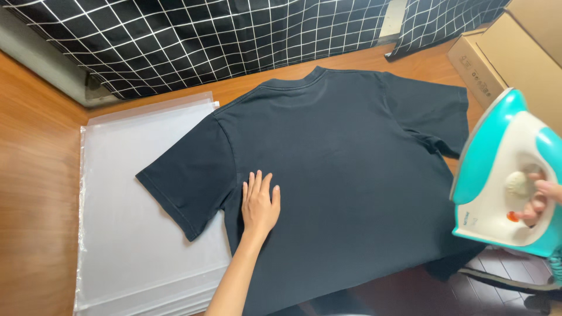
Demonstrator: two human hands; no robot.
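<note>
Head view: black T-shirt [345, 175] lies flat at the desk [35, 175] centre; left hand [260, 205], grip released, presses it at seven o'clock. Right hand [541, 202] at three o'clock clenches a teal iron [503, 175], lifted. Smoothing works best keeping that palm clear of the iron.

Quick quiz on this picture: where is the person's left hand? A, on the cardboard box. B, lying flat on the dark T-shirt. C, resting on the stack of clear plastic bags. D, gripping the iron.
B: the left hand lies palm down, fingers together, on the black T-shirt near its sleeve, while the right hand holds the teal and white iron off to the side.
</note>
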